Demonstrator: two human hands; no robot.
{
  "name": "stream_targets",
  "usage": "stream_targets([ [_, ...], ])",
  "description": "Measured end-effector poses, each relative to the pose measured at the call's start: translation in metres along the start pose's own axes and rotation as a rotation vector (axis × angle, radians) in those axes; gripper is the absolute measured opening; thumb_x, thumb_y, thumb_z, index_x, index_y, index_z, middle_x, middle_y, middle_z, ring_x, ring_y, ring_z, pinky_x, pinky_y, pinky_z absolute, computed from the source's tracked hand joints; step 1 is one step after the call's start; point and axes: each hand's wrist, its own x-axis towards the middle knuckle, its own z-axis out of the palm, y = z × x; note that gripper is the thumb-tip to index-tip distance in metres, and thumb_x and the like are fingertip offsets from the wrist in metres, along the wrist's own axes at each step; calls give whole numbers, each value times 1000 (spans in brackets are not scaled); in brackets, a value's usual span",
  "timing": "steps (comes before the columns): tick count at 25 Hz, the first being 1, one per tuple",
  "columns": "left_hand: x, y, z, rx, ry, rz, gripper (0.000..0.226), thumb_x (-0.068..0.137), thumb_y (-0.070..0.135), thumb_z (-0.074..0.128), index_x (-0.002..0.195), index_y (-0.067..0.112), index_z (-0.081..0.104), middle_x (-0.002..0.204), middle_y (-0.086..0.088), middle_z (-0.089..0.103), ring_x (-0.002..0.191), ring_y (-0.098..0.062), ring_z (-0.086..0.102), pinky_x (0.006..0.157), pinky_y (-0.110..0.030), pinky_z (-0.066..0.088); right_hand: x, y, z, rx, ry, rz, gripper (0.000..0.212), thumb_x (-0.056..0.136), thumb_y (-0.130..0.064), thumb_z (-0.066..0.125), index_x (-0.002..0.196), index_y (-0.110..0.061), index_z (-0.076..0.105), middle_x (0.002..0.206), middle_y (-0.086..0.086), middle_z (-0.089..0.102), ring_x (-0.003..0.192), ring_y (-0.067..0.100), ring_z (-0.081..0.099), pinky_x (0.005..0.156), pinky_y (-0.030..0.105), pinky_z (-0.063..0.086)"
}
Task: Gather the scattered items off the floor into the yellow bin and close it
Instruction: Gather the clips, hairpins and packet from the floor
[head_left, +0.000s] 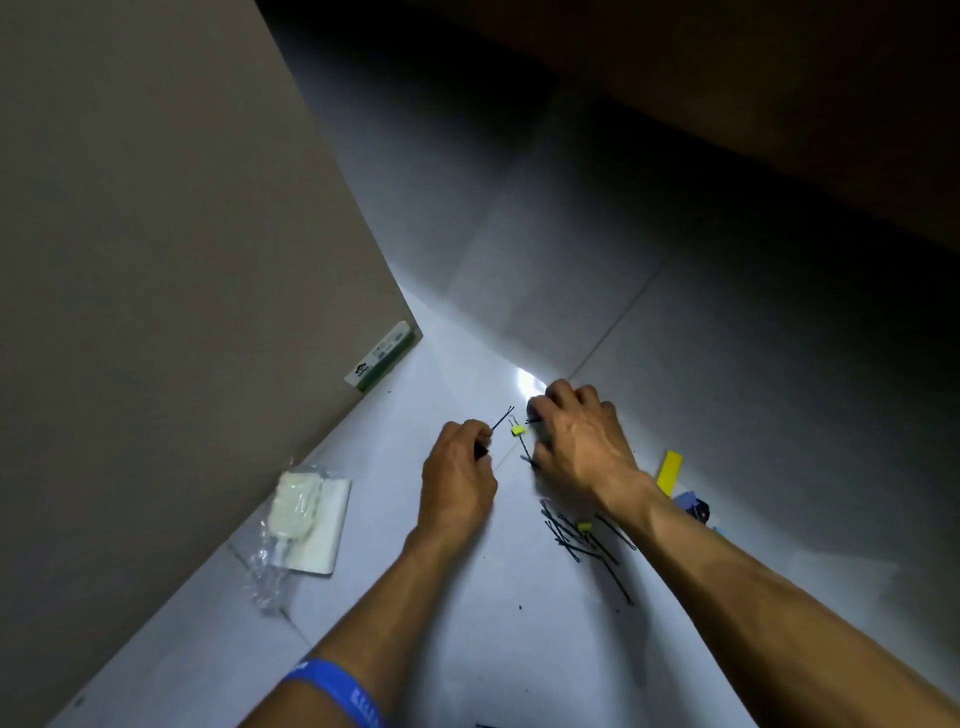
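Both hands curled: left hand (457, 467) pinching hairpins (501, 419), right hand (576, 436) on floor pins (527, 454).

— How's the light on my feed?

— Dim. I get one pale wedge of light across the floor (457, 597), with a hard white glare spot just beyond the right hand (576, 436). The upper right falls off to near black, and the wall (156, 260) on the left reads flat grey-brown.

— Shadows?

— Soft ones under both forearms and a smear below the right hand. The left hand (457, 467) is evenly lit.

— Sharpness?

— Soft overall, some noise in the dark parts. I see wide-angle stretch: the forearms balloon toward the bottom edge and the wall line leans.
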Motion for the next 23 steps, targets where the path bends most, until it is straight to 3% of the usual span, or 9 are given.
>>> stream_targets([
  [3, 7, 11, 1, -103, -288, 75, 29, 81, 9, 66, 107, 22, 68, 101, 8, 67, 92, -8, 63, 83, -11, 46, -37, -1, 11, 11, -61, -130, 25, 91, -32, 45, 111, -24, 57, 110, 1, 51, 98, 28, 45, 76, 36, 32],
  [5, 11, 15, 3, -85, -249, 109, 29, 81, 17, 67, 109, 23, 68, 103, 9, 66, 98, -10, 62, 88, -17, 46, -55, 11, 7, 55, -53, -117, 22, 88, -32, 50, 104, -24, 63, 107, 0, 55, 97, 28, 50, 74, 33, 31],
  [8, 17, 12, 6, 105, -32, 75, 40, 88, 16, 59, 128, 18, 56, 124, 1, 51, 116, -19, 44, 94, -21, 35, -59, 52, -6, 69, 140, 379, 32, 84, -29, 60, 114, -19, 59, 115, 10, 54, 100, 35, 51, 80, 41, 43],
  [10, 9, 18, 13, 205, -91, 98, 42, 90, 14, 54, 131, 15, 52, 125, -3, 46, 116, -23, 40, 96, -31, 38, -71, 62, -9, 158, 71, 612, 39, 84, -28, 58, 121, -18, 51, 119, 14, 47, 104, 37, 47, 83, 42, 43],
  [13, -34, 32, 34, 117, -283, 302, 33, 91, 14, 49, 124, 11, 57, 118, -6, 51, 109, -24, 44, 94, -37, 42, -96, 37, 8, 245, -21, 401, 29, 87, -25, 53, 116, -19, 53, 116, 8, 47, 104, 31, 47, 84, 38, 44],
  [15, -52, 29, 35, 72, -282, 330, 29, 90, 13, 51, 117, 11, 62, 114, -6, 55, 106, -24, 48, 92, -38, 43, -111, 32, 12, 285, 11, 350, 22, 90, -27, 53, 110, -19, 57, 112, 6, 50, 102, 30, 49, 82, 38, 45],
  [18, -48, 13, 24, 83, -21, 28, 33, 86, 12, 55, 118, 13, 61, 118, -7, 52, 109, -28, 46, 95, -36, 42, -133, 67, 6, 287, 100, 733, 30, 88, -28, 55, 117, -17, 53, 118, 12, 47, 104, 37, 48, 81, 41, 44],
  [19, -50, 10, 23, 91, -15, -55, 36, 86, 12, 54, 121, 14, 59, 121, -7, 49, 111, -27, 43, 97, -34, 39, -141, 70, 6, 306, 76, 798, 33, 89, -27, 55, 120, -17, 51, 121, 13, 46, 105, 38, 47, 81, 42, 43],
  [23, -85, 38, 39, 19, -327, 52, 34, 88, 9, 52, 121, 14, 60, 119, -5, 48, 111, -25, 42, 95, -27, 37, -153, 31, 22, 492, -9, 515, 25, 90, -18, 54, 115, -16, 57, 115, 9, 49, 102, 32, 50, 81, 34, 42],
])
